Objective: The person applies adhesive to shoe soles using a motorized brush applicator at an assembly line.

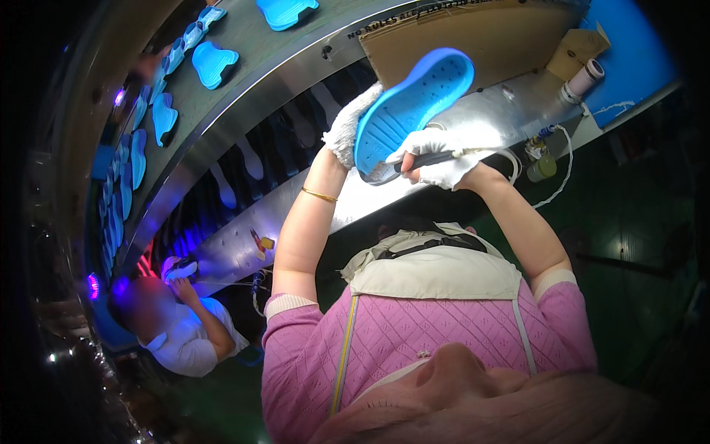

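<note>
A bright blue shoe sole [414, 100] is held up tilted over the metal bench, its ribbed, dotted inner side showing. My left hand [350, 129], in a white knit glove, grips its left edge, with the fingers partly hidden behind it. My right hand [442, 160], in a white glove with bare fingertips, is closed around a slim dark-handled tool [425, 160]. A pale thin tube seems to run from the tool past my wrist. The tool's end is at the sole's near end; whether it touches cannot be made out.
Beyond the metal bench [370, 200], a curved conveyor [255, 52] carries several blue soles [214, 64]. Cardboard [473, 44] stands behind my hands. A pinkish roll [586, 77] and yellowish container [542, 169] are right. Red-handled pliers [257, 240] lie left, near a co-worker [196, 333] handling a sole.
</note>
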A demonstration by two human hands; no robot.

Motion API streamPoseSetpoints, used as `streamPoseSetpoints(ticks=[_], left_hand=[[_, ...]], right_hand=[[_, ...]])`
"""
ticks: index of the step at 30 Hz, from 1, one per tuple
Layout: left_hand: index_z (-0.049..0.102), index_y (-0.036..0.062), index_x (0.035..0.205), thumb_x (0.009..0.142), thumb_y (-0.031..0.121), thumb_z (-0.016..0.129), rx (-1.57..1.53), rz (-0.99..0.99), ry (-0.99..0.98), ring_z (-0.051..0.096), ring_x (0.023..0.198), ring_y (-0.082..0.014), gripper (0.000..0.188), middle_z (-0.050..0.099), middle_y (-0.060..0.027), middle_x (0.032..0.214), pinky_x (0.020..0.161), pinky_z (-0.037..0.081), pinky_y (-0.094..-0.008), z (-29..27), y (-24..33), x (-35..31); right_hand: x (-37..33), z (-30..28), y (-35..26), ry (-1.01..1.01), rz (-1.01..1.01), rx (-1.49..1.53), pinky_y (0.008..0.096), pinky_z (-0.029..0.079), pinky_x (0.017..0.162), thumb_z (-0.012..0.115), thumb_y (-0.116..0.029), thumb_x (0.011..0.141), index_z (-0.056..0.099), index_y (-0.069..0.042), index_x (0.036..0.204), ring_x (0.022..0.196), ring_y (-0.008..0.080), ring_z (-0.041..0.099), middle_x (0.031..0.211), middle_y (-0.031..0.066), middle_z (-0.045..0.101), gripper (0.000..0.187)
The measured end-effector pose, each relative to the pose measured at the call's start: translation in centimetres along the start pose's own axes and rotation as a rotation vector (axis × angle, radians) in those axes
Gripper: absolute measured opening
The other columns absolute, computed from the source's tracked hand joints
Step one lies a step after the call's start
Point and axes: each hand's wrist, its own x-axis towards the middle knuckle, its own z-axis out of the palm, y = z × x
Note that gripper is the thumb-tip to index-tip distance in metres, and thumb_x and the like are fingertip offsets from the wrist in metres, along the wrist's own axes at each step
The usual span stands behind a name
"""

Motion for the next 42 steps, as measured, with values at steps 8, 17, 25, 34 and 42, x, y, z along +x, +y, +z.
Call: streamPoseSetpoints(ticks=[8, 17, 25, 34, 42], left_hand=[[0.062, 0.0021, 0.112, 0.089, 0.042, 0.063, 0.181, -0.151, -0.023, 0.065, 0.083, -0.0208, 0.046, 0.066, -0.012, 0.099, 0.072, 0.056, -0.0328, 0.9, -0.1, -0.1], [0.05, -0.0005, 0.128, 0.092, 0.051, 0.049, -0.143, -0.138, -0.213, 0.062, 0.1, -0.0295, 0.063, 0.059, -0.0204, 0.116, 0.086, 0.053, -0.0424, 0.8, -0.8, -1.1], [0.036, 0.0041, 0.142, 0.087, 0.065, 0.041, -0.538, 0.115, -0.413, 0.053, 0.118, -0.0385, 0.082, 0.047, -0.0236, 0.136, 0.103, 0.041, -0.049, 0.7, -4.9, -0.9], [0.039, 0.0004, 0.139, 0.088, 0.063, 0.04, -0.486, 0.143, -0.302, 0.054, 0.115, -0.0358, 0.08, 0.049, -0.0232, 0.133, 0.101, 0.043, -0.045, 0.6, -5.8, -1.1], [0.039, 0.0031, 0.138, 0.09, 0.064, 0.039, -0.461, 0.075, -0.324, 0.057, 0.112, -0.033, 0.077, 0.054, -0.0205, 0.128, 0.096, 0.048, -0.0448, 0.1, -5.1, -3.1]], right_hand=[[-0.2, -2.5, -1.6, 0.001, 0.203, -0.229, 0.0309, 0.049, 0.079, 0.077, -0.007, 0.072, 0.067, -0.008, 0.082, 0.089, 0.0197, 0.063, 0.096, 0.0075, 0.067, 0.014], [-2.7, -3.0, -3.4, 0.264, 0.194, 0.163, 0.0268, 0.052, 0.067, 0.072, 0.0, 0.075, 0.063, -0.001, 0.087, 0.07, 0.014, 0.063, 0.08, 0.0077, 0.066, 0.015], [-3.1, 3.2, -1.2, 0.298, 0.063, 0.114, 0.0242, 0.051, 0.065, 0.074, -0.002, 0.076, 0.067, -0.001, 0.085, 0.069, 0.0121, 0.062, 0.078, 0.0063, 0.066, 0.011], [-1.0, 3.6, -2.4, 0.364, -0.431, -0.463, 0.0287, 0.05, 0.067, 0.073, 0.002, 0.073, 0.065, -0.002, 0.087, 0.073, 0.0199, 0.063, 0.081, 0.0107, 0.065, 0.017], [0.2, -3.1, -1.6, 0.391, 0.051, -0.065, 0.0256, 0.052, 0.067, 0.076, -0.011, 0.078, 0.068, -0.002, 0.087, 0.073, 0.0141, 0.065, 0.082, 0.0069, 0.068, 0.015]])
